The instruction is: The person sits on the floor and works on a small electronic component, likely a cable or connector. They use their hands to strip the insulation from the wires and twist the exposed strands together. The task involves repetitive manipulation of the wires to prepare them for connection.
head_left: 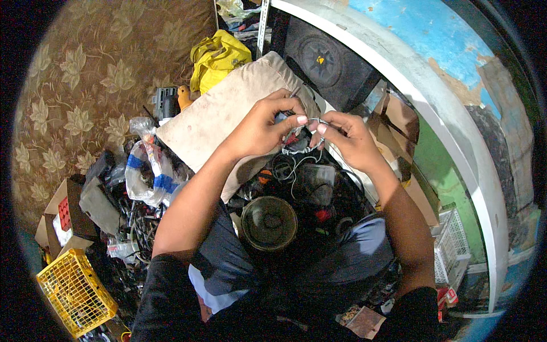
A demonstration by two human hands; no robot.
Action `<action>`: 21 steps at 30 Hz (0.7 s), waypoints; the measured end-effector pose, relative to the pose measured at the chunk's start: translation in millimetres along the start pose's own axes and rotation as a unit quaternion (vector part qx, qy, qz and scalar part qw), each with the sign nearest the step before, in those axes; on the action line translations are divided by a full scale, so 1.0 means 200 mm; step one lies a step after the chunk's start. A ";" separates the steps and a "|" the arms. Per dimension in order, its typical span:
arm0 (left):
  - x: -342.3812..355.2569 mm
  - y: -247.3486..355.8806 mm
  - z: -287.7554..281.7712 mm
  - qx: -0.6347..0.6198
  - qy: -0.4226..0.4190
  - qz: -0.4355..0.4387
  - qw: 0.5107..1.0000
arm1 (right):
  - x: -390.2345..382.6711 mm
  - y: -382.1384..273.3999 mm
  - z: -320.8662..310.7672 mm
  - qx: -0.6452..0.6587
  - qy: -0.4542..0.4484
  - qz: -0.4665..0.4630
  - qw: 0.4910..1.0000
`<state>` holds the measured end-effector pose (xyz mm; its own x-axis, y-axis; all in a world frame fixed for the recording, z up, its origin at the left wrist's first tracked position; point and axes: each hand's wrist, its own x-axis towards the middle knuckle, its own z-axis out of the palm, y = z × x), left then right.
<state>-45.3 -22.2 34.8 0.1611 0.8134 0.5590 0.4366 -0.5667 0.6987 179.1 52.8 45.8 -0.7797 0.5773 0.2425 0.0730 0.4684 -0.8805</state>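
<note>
My left hand (266, 122) and my right hand (354, 141) are raised close together in front of me. Thumb and fingers of each pinch a thin pale wire (312, 119), which runs across the small gap between them. More of that wire loops below the fingers, and a thin strand dangles lower. A small dark piece with some red shows behind the fingers, too unclear to name. Under the hands, a beige cushion (211, 122) lies tilted. Nearer my legs sits a round, dark, shallow object with a dull rim (269, 223), beside a clear plastic box (317, 183).
A black speaker box (325, 62) and a yellow bag (221, 60) stand at the back. Left are a plastic-wrapped coil with blue bands (152, 174), tangled cables, a cardboard box (48, 228) and a yellow crate (77, 292). At right, a white basket (450, 245) stands by the curved white edge.
</note>
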 end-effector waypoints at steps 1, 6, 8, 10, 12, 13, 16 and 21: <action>0.00 0.00 -0.01 -0.008 -0.014 -0.001 1.000 | -0.01 0.00 -0.01 0.016 -0.010 0.021 1.000; 0.00 -0.01 -0.01 -0.064 -0.042 -0.001 0.997 | -0.03 0.02 -0.09 0.194 -0.057 0.111 0.973; 0.00 -0.01 -0.01 -0.083 -0.076 -0.019 0.994 | -0.05 0.03 -0.09 0.303 -0.031 0.122 0.945; 0.00 -0.02 -0.03 -0.104 -0.105 -0.024 0.989 | -0.03 0.08 -0.16 0.121 -0.077 0.059 0.988; -0.01 -0.03 -0.03 -0.105 -0.148 -0.006 0.983 | -0.03 0.08 -0.17 -0.015 -0.094 0.042 0.995; -0.01 -0.02 -0.03 -0.106 -0.170 0.004 0.980 | -0.03 0.08 -0.16 -0.047 -0.082 0.038 0.995; -0.02 -0.05 0.03 -0.114 -0.199 0.047 0.972 | -0.04 0.05 -0.10 -0.149 -0.062 0.016 0.987; -0.04 -0.06 0.08 -0.122 -0.234 0.022 0.964 | -0.02 -0.03 -0.03 -0.204 -0.005 -0.075 0.976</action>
<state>-37.5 -19.1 15.0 0.5808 0.7262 0.3679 0.2082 -0.5694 0.7953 186.6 52.2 51.9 -0.8059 0.4768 0.3509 0.1974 0.7753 -0.6000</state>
